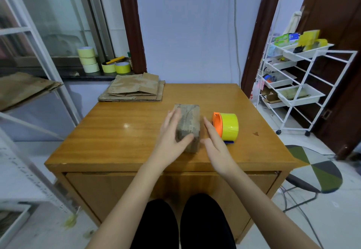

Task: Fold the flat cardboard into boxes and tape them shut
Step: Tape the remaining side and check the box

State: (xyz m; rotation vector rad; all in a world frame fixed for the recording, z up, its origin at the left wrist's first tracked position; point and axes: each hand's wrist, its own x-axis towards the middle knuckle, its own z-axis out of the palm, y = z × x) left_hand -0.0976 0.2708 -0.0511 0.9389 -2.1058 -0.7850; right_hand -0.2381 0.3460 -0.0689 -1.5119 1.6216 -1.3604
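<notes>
Small brown cardboard box [188,125], already folded up, is sitting near centre of the glossy wooden table [121,141], long axis running away from the person. Left hand [172,137] is lying against the box's left side w/ fingers straight and spread, thumb reaching across the near top edge. Right hand [214,141] is hovering just beside the right face, fingers straight and together, gripping nothing; contact w/ box can't be confirmed. Yellow tape dispenser w/ orange side plate [226,125] is standing just right of that hand. Stack of flat cardboard blanks [133,89] is waiting at far left corner. Judgement: flaps appear closed, sealing step in hand; next move probably requires steadying box w/ left, fetching dispenser w/ right.
</notes>
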